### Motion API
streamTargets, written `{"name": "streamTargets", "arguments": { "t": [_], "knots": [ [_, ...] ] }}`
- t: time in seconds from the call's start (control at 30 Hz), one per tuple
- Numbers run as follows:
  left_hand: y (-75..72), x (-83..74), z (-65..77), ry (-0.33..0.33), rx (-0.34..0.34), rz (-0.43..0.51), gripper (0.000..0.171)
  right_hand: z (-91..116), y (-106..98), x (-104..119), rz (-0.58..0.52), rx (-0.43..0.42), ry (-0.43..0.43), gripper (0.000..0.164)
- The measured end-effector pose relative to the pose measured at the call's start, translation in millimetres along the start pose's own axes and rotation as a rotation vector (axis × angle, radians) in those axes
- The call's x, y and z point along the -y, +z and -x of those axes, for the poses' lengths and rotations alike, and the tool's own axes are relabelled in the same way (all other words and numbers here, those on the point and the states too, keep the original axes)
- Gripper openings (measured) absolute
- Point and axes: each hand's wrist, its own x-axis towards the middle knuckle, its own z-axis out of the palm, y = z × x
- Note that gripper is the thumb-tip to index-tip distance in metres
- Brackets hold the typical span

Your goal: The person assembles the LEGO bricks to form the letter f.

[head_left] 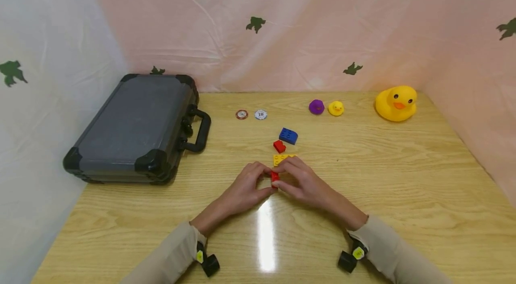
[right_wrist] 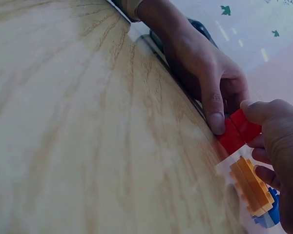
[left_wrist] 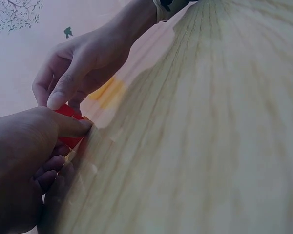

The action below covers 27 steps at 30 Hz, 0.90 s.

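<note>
Near the middle of the table, my left hand and my right hand meet at red toy building bricks. In the right wrist view a seam divides the red bricks into two parts. The left thumb and fingers pinch one part, the right thumb and fingers the other. Just beyond the fingers lies a yellow studded brick, partly covered by my right hand. Behind it are another small red brick and a blue brick with a rounded end.
A grey hard case with a black handle lies at the left. Two poker chips, one red and one white, lie farther back. A small purple duck, small yellow duck and large yellow duck stand at the back right.
</note>
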Motion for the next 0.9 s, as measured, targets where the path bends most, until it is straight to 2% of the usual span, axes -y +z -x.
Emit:
{"name": "streamTargets", "arguments": {
  "t": [0.4,0.9],
  "knots": [
    [0.4,-0.8,-0.4,-0.012,0.002,-0.004,0.032,-1.1,-1.3,5.5,0.017,0.024,0.074,0.023],
    [-0.1,-0.6,-0.5,-0.039,0.013,-0.005,0.032,0.2,-1.3,4.4,0.075,0.035,0.082,0.027]
  ]
}}
